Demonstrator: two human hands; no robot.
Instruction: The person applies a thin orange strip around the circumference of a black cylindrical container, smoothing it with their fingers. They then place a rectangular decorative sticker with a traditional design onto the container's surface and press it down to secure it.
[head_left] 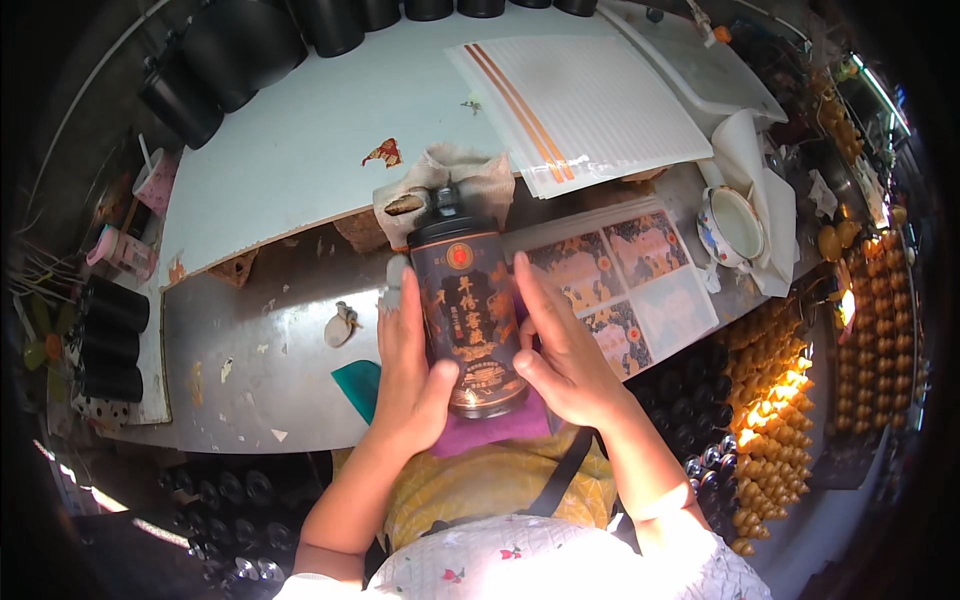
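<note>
A black bottle [470, 325] with gold and orange printed decoration is pressed between my two hands, its dark neck pointing away from me. My left hand [410, 365] lies along its left side, fingers stretched up and thumb on the front near the base. Along the other side rests my right hand [565, 355], with its thumb against the lower front. A crumpled pale cloth [490, 185] lies behind the bottle's neck. Purple cloth [490, 435] shows under its base, over my lap. The back of the bottle is hidden.
Decal sheets [640, 295] lie on the metal table [270, 370], with large white sheets [590, 100] beyond. A white cup [733, 225] stands at right. Black bottles [180, 100] line the back of the white board [330, 120]. Many gold bottles [775, 430] stand at lower right.
</note>
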